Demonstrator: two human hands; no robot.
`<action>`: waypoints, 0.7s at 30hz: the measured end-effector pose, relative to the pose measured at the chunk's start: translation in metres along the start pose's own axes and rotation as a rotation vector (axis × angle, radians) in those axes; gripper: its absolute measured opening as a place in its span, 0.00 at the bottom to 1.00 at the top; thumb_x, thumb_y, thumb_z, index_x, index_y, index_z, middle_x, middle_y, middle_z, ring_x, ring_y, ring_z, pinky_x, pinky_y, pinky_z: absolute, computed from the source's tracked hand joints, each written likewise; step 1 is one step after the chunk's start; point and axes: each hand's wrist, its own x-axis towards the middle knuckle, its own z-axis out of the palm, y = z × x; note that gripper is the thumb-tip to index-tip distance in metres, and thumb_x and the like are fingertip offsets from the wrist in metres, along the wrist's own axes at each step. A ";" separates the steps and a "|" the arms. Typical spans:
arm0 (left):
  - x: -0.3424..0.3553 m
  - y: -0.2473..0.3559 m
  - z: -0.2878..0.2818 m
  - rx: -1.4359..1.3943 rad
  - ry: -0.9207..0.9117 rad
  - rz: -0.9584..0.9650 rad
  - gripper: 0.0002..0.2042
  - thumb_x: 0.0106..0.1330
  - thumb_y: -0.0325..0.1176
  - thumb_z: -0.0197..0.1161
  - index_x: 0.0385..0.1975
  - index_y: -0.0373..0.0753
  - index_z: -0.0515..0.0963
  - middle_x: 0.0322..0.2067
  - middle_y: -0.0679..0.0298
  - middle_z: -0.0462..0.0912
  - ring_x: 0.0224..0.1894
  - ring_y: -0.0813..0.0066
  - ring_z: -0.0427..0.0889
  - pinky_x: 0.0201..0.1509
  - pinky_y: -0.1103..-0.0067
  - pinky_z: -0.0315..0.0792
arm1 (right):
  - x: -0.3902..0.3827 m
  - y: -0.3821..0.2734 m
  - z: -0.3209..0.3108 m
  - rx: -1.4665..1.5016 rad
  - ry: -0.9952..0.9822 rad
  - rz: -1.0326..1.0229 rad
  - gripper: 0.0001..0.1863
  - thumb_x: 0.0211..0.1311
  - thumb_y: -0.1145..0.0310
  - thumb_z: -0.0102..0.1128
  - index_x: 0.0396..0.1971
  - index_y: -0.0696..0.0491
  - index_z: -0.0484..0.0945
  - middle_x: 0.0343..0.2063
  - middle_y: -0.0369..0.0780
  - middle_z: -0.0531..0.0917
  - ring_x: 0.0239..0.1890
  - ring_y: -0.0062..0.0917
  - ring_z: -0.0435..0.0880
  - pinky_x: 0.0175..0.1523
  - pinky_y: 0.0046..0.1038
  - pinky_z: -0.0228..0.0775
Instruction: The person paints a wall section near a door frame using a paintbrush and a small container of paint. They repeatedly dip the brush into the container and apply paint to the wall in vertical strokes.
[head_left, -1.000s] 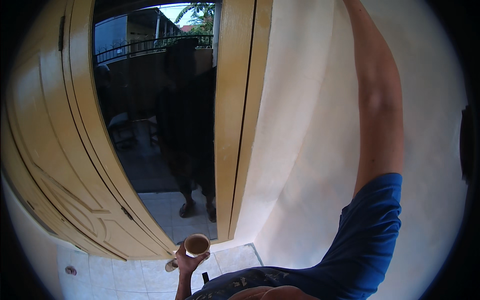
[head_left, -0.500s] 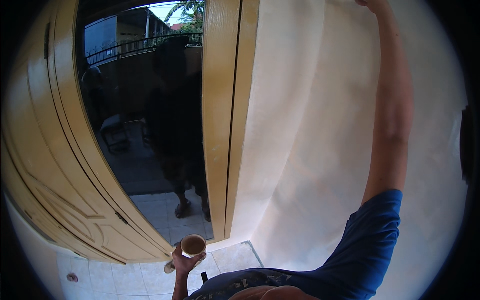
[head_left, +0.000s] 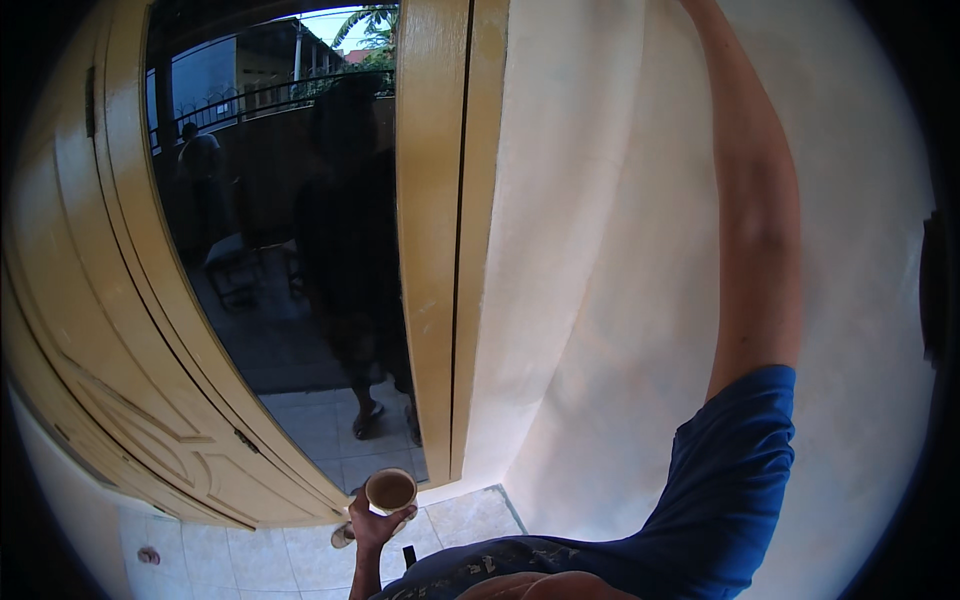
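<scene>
A round cup [head_left: 391, 488] with a pale rim rests in my left hand [head_left: 370, 524], low in front of the door's glass. Its inside looks brownish; I cannot tell what it contains. My thumb and fingers are wrapped round its side. My right arm [head_left: 757, 230] reaches up in front of the pale, patchy wall [head_left: 640, 330], its blue sleeve [head_left: 735, 460] at the shoulder. The right hand lies beyond the top edge, so its fingers and anything in them are hidden.
Left stands a yellowish wooden door [head_left: 130, 330] beside a dark glass pane [head_left: 270, 250] reflecting people, a chair and a fence. A wooden frame post [head_left: 437, 230] borders the wall. Below are floor tiles [head_left: 255, 555] with a small object [head_left: 148, 556]. A dark object [head_left: 932, 285] sits far right.
My raised right arm has swung left along the wall, and its hand has left the top of the picture. My left hand still holds the cup, almost unmoved.
</scene>
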 end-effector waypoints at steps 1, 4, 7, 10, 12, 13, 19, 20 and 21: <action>-0.002 -0.001 -0.001 0.002 0.015 -0.006 0.36 0.39 0.41 0.88 0.50 0.34 0.79 0.42 0.56 0.88 0.46 0.65 0.88 0.52 0.68 0.81 | -0.007 -0.010 -0.002 0.047 -0.029 0.033 0.20 0.57 0.62 0.63 0.46 0.57 0.87 0.40 0.52 0.88 0.45 0.43 0.88 0.51 0.38 0.79; -0.007 0.004 -0.007 -0.006 0.013 -0.024 0.37 0.39 0.41 0.88 0.51 0.34 0.79 0.42 0.56 0.88 0.47 0.65 0.88 0.52 0.68 0.81 | -0.037 -0.039 -0.035 0.193 -0.172 0.139 0.19 0.57 0.64 0.64 0.46 0.58 0.87 0.34 0.48 0.89 0.34 0.38 0.87 0.39 0.36 0.79; -0.008 0.003 -0.010 0.045 0.008 -0.031 0.36 0.39 0.41 0.88 0.51 0.34 0.79 0.42 0.57 0.89 0.46 0.65 0.88 0.53 0.69 0.81 | -0.049 -0.050 -0.077 0.265 -0.372 0.276 0.18 0.59 0.66 0.64 0.46 0.58 0.87 0.28 0.43 0.87 0.25 0.30 0.82 0.29 0.33 0.75; -0.004 0.003 -0.010 0.047 -0.028 -0.039 0.36 0.39 0.41 0.88 0.50 0.35 0.80 0.42 0.57 0.89 0.46 0.65 0.88 0.53 0.68 0.80 | -0.039 -0.040 -0.111 0.178 -0.431 0.369 0.17 0.60 0.66 0.64 0.46 0.59 0.87 0.27 0.40 0.86 0.24 0.26 0.79 0.28 0.31 0.72; -0.003 0.001 -0.009 0.028 -0.022 -0.039 0.36 0.39 0.41 0.88 0.50 0.35 0.80 0.42 0.57 0.89 0.46 0.65 0.88 0.53 0.68 0.80 | -0.030 -0.030 -0.118 0.209 -0.432 0.378 0.19 0.60 0.66 0.64 0.47 0.60 0.86 0.29 0.42 0.87 0.26 0.28 0.82 0.31 0.32 0.75; -0.003 0.001 -0.009 0.020 -0.014 -0.038 0.36 0.39 0.41 0.88 0.50 0.35 0.80 0.42 0.57 0.89 0.47 0.66 0.88 0.53 0.68 0.80 | -0.028 -0.030 -0.112 0.224 -0.318 0.314 0.19 0.60 0.65 0.64 0.47 0.60 0.86 0.31 0.44 0.88 0.29 0.31 0.84 0.34 0.33 0.76; 0.001 -0.001 -0.002 0.023 -0.030 -0.027 0.37 0.39 0.41 0.88 0.51 0.34 0.80 0.43 0.57 0.88 0.47 0.66 0.87 0.53 0.69 0.80 | 0.002 -0.002 -0.032 0.047 0.064 0.043 0.17 0.61 0.64 0.60 0.44 0.59 0.87 0.41 0.53 0.88 0.46 0.46 0.88 0.50 0.39 0.79; 0.003 0.000 0.001 0.018 -0.038 -0.022 0.37 0.39 0.41 0.88 0.51 0.34 0.80 0.43 0.57 0.88 0.47 0.66 0.87 0.53 0.69 0.80 | 0.008 0.012 -0.013 0.020 0.130 0.034 0.17 0.60 0.64 0.60 0.43 0.58 0.87 0.41 0.54 0.87 0.47 0.46 0.87 0.51 0.40 0.78; 0.002 0.004 0.001 0.024 -0.032 -0.022 0.37 0.39 0.41 0.88 0.51 0.35 0.80 0.43 0.57 0.88 0.47 0.66 0.87 0.54 0.69 0.80 | 0.004 0.010 -0.001 0.010 0.195 0.031 0.16 0.60 0.65 0.59 0.42 0.57 0.88 0.42 0.54 0.87 0.48 0.47 0.87 0.52 0.40 0.78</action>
